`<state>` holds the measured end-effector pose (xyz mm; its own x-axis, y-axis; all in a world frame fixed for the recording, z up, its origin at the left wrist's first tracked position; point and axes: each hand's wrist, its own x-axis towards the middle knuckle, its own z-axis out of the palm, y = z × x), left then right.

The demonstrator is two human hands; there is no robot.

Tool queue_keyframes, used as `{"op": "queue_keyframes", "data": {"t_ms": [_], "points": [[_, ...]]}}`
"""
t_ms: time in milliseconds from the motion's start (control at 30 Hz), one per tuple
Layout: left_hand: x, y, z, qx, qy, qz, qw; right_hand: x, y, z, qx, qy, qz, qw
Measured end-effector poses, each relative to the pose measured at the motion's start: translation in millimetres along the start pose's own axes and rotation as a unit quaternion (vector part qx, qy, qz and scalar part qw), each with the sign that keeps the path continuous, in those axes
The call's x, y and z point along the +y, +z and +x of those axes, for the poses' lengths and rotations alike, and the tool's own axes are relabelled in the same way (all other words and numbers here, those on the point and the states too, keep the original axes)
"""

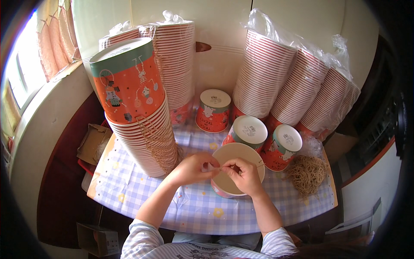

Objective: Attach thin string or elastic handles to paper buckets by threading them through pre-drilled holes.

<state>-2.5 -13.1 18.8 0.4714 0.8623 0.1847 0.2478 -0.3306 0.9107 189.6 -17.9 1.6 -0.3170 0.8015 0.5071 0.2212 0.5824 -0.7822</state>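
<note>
An open paper bucket [253,156] with a pale inside stands upright at the front middle of the table. Over its mouth my left hand [199,167] and my right hand [242,173] meet, both with fingers pinched. A thin, pale tan cord [220,168] runs between the fingertips; most of it is hidden by them. At the bucket's right rim a short bit of cord [261,164] shows. Left of my left hand rises a tall stack of nested buckets [144,142], topped by an upside-down orange and green one [129,82], with looped cords hanging down its side.
Upside-down printed buckets [214,113] stand behind the open one. A heap of tan cords [308,175] lies at the right. Tall plastic-wrapped bucket stacks [263,71] line the back. The table has a blue checked cloth [198,213]. Cardboard boxes [94,144] sit left of it.
</note>
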Motion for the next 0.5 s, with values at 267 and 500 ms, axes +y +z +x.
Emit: {"op": "queue_keyframes", "data": {"t_ms": [267,500], "points": [[-6.4,3.9,1.8,0.003,0.004,0.073,0.997,4.9,-1.0,-1.3,0.001,0.018,0.008,1.000],[-7.8,1.5,-0.5,0.000,-0.032,0.019,0.999,2.7,0.0,-0.8,-0.001,0.020,-0.001,1.000]]}}
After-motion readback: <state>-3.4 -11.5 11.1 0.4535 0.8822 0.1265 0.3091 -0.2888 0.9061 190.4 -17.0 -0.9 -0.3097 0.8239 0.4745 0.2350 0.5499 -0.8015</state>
